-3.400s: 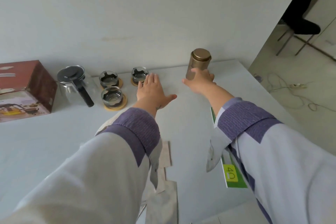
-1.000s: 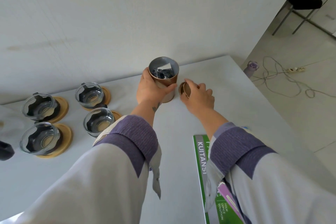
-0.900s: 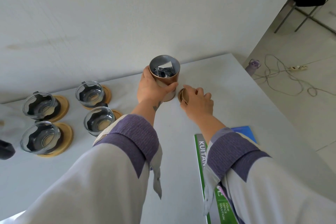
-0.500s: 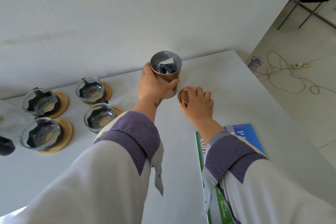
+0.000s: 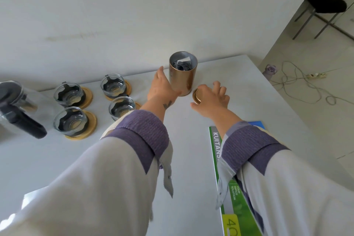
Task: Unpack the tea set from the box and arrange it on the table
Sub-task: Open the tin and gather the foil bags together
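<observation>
head view: the open gold tea canister (image 5: 183, 76) stands upright near the table's (image 5: 239, 86) far edge, dark packets showing inside. the left hand (image 5: 162, 90) lies just beside its left wall, fingers straight and relaxed, thumb touching the canister's base, gripping nothing. the gold lid (image 5: 197, 96) lies on the table just right of the canister, under the right hand (image 5: 212, 98), whose spread fingers hang loosely over it; whether they touch it i cannot tell. four glass cups (image 5: 118, 84) on wooden coasters (image 5: 87, 99) sit toward the far left edge, beside a glass teapot (image 5: 17, 105).
</observation>
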Tool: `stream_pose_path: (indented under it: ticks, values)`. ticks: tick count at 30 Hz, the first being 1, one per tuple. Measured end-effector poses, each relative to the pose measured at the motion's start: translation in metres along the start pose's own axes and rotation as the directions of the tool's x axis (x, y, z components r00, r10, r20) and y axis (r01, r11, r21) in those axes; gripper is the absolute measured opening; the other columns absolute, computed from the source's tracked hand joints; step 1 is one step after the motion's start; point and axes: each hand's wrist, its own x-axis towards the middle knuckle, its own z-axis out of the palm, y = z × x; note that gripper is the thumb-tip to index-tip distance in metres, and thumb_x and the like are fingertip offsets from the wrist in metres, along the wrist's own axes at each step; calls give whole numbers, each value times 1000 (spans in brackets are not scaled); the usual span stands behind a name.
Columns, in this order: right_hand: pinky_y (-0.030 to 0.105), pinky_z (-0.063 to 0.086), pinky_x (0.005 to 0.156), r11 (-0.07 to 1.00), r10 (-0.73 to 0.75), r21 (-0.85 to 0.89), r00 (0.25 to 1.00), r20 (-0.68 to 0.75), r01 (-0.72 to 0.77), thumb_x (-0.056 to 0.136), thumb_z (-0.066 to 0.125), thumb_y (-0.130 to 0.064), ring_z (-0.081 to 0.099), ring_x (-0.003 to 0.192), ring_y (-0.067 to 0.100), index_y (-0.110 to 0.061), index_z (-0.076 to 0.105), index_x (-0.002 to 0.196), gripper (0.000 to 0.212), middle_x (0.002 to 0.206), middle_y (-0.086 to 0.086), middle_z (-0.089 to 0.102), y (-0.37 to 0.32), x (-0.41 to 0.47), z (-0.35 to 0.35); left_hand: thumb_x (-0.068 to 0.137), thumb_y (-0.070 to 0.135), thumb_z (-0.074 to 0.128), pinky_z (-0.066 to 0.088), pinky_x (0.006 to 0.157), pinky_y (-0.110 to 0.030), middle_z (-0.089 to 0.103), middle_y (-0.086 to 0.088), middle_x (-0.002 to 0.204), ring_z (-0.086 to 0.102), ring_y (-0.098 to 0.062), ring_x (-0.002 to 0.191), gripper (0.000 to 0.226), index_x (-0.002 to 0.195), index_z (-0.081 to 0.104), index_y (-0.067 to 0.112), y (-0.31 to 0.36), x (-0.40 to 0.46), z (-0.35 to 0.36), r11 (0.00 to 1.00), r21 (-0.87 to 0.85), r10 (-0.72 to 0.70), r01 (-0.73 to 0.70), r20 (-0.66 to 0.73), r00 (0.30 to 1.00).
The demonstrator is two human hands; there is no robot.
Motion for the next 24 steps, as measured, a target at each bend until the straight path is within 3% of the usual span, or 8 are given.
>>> stream_pose_path:
  ticks: [7, 13, 18, 24]
  values:
    - [42, 20, 112, 998, -52, -44, 999, -10, 51, 78, 62, -59, 21, 132, 32, -36, 35, 138, 70, 145, 7, 18, -37, -73, -16, 86, 29, 68, 34, 110, -41, 18, -3, 157, 27, -26, 142, 92, 153, 6, 15, -30, -74, -42, 980, 185, 76, -77, 8, 997]
    - [46, 11, 116, 995, -79, -51, 996, 51, 82, 79, 61, -61, 8, 141, 33, -39, 27, 143, 75, 153, 8, 8, -71, -154, -14, 85, 27, 66, 32, 111, -40, 19, -4, 157, 27, -26, 142, 89, 152, 9, 15, -70, -151, -77, 978, 187, 89, -88, -1, 996]
    - [49, 4, 117, 985, -131, -96, 984, 120, 143, 81, 58, -61, 1, 144, 33, -38, 19, 147, 80, 158, 10, -4, -102, -219, -1, 84, 28, 69, 34, 109, -40, 23, -6, 155, 30, -26, 140, 90, 152, 10, 14, -112, -215, -101, 970, 237, 62, -52, -36, 997]
    - [49, 5, 116, 965, -201, -113, 941, 270, 239, 80, 60, -63, 4, 142, 33, -43, 5, 149, 91, 157, 9, 2, -132, -288, 26, 85, 27, 68, 35, 108, -40, 25, -4, 155, 33, -26, 139, 89, 152, 12, 14, -162, -283, -116, 970, 240, -26, 34, -38, 999]
